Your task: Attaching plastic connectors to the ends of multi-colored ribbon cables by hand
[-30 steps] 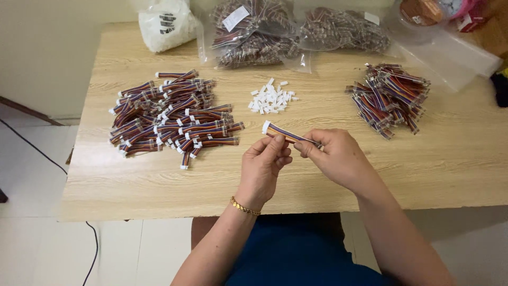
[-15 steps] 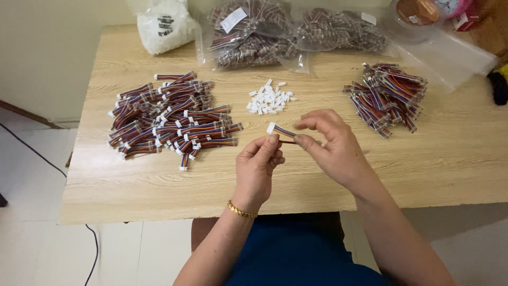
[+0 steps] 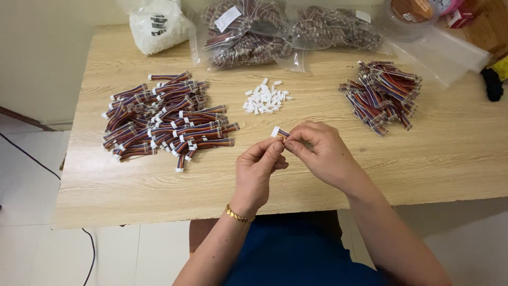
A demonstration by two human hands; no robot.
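Multicoloured wire harness (image 3: 288, 136), short and capped at its far-left end by a small white connector (image 3: 275, 131), is held just above the near middle of the light wooden table (image 3: 455, 159). It is pinched between the thumb and fingers of the right hand (image 3: 323, 153), which is closed around most of its length so that only the connector end shows. The left hand (image 3: 258, 172) is brought up against it from below, its thumb and forefinger closed together just beside the connector; whether they actually grip the wires cannot be told. A gold bracelet (image 3: 239, 215) is worn on the left wrist. To the left, a large heap of finished harnesses with white ends (image 3: 164, 119) is spread over the table. A small pile of loose white connectors (image 3: 264, 98) lies beyond the hands, near the middle. To the right, a second heap of wire bundles (image 3: 383, 95) is seen, well apart from the hands. Along the far edge, clear plastic bags of wires (image 3: 248, 32) and a white bag (image 3: 156, 24) are set.
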